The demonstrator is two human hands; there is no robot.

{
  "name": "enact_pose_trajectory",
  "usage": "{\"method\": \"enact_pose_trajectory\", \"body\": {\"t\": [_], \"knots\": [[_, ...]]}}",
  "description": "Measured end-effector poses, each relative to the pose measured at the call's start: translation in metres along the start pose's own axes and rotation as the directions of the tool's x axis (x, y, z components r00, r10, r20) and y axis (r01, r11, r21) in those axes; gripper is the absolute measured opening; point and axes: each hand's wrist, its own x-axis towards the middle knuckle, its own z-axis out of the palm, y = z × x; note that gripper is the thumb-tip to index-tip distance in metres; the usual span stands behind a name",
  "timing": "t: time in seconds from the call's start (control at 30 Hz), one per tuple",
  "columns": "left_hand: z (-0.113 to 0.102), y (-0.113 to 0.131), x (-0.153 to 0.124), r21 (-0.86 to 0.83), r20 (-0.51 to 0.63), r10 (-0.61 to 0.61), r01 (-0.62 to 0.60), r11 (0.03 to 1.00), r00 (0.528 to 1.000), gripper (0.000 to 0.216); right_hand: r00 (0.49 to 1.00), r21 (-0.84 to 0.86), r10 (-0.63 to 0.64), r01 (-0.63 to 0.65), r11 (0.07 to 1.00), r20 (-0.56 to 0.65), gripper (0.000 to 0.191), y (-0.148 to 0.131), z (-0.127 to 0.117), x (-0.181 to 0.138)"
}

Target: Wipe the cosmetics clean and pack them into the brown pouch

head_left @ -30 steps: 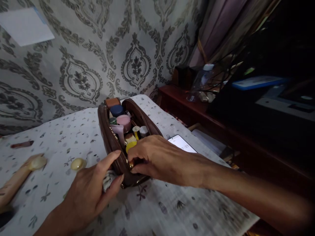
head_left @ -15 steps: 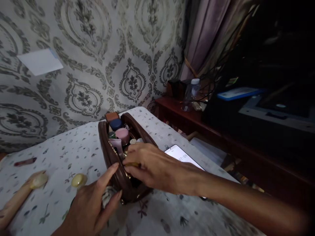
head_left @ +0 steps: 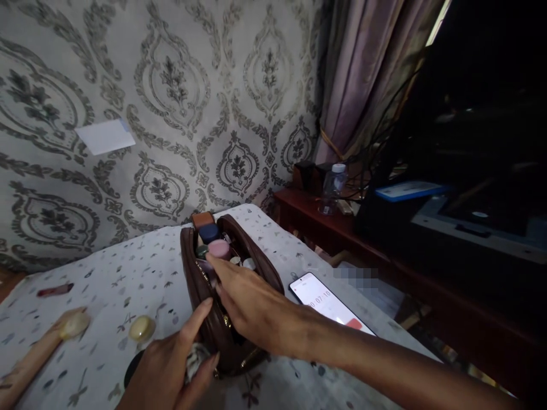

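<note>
A brown zip bag (head_left: 205, 319) lies unzipped on the patterned cloth, packed with a pink round jar (head_left: 219, 249), a dark blue round lid (head_left: 209, 233) and other small containers. My right hand (head_left: 252, 302) reaches into its mouth with fingers extended toward a mauve tube (head_left: 204, 266); the undersides of the fingers are hidden. With index finger and thumb on the near left side of the bag, my left hand (head_left: 164, 364) grips it. A striped grey-white item (head_left: 195, 360) shows between that thumb and index finger.
Right of the bag lies a phone (head_left: 305, 287) with a lit timer. On the left are a yellowish round item (head_left: 142, 328), a red tube (head_left: 54, 290) and a long tan item (head_left: 34, 353) with a pale round piece. A clear bottle (head_left: 333, 188) stands on the wooden desk (head_left: 307, 208).
My right hand has shifted from a curled grip around something yellowish to straighter fingers farther forward in the bag. The left hand keeps its place on the bag. The whole view has tilted slightly.
</note>
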Motion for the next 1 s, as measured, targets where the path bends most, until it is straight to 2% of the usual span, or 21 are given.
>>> {"method": "enact_pose_trajectory", "body": {"t": [0.13,0.23,0.3,0.37,0.47,0.8,0.93,1.0], "knots": [[-0.005,0.005,0.002,-0.037,0.027,0.011,-0.010,0.999,1.000,0.062,0.993,-0.044,-0.027,0.022,0.999,-0.111,0.033,0.003,-0.007,-0.001],[-0.009,0.008,-0.005,-0.038,0.029,-0.023,0.024,0.999,0.999,0.065,0.975,-0.169,-0.100,0.067,0.983,-0.197,0.032,0.012,-0.012,0.002],[-0.009,0.008,-0.015,-0.027,0.004,-0.053,0.053,0.998,0.999,0.066,0.979,-0.297,-0.155,0.110,0.949,-0.134,0.025,0.021,-0.014,0.003],[-0.008,0.006,-0.027,-0.018,-0.027,-0.085,0.085,0.996,0.996,0.066,0.984,-0.399,-0.177,0.156,0.904,-0.016,0.015,0.029,-0.015,0.001],[-0.008,0.001,-0.044,-0.008,-0.060,-0.136,0.136,0.991,0.989,0.063,0.982,-0.490,-0.173,0.186,0.851,0.072,0.014,0.034,-0.014,-0.002],[-0.033,-0.007,-0.089,0.083,-0.045,-0.287,0.289,0.954,0.957,0.057,0.973,-0.666,-0.181,0.231,0.709,0.145,0.024,0.020,-0.017,0.002],[-0.048,-0.015,-0.109,0.067,0.025,-0.419,0.416,0.907,0.908,0.053,0.975,-0.652,-0.187,0.219,0.726,0.119,0.028,0.022,-0.013,0.002],[-0.055,-0.022,-0.118,0.058,0.019,-0.493,0.492,0.869,0.870,0.051,0.976,-0.644,-0.200,0.211,0.736,0.091,0.029,0.025,-0.011,0.002]]}}
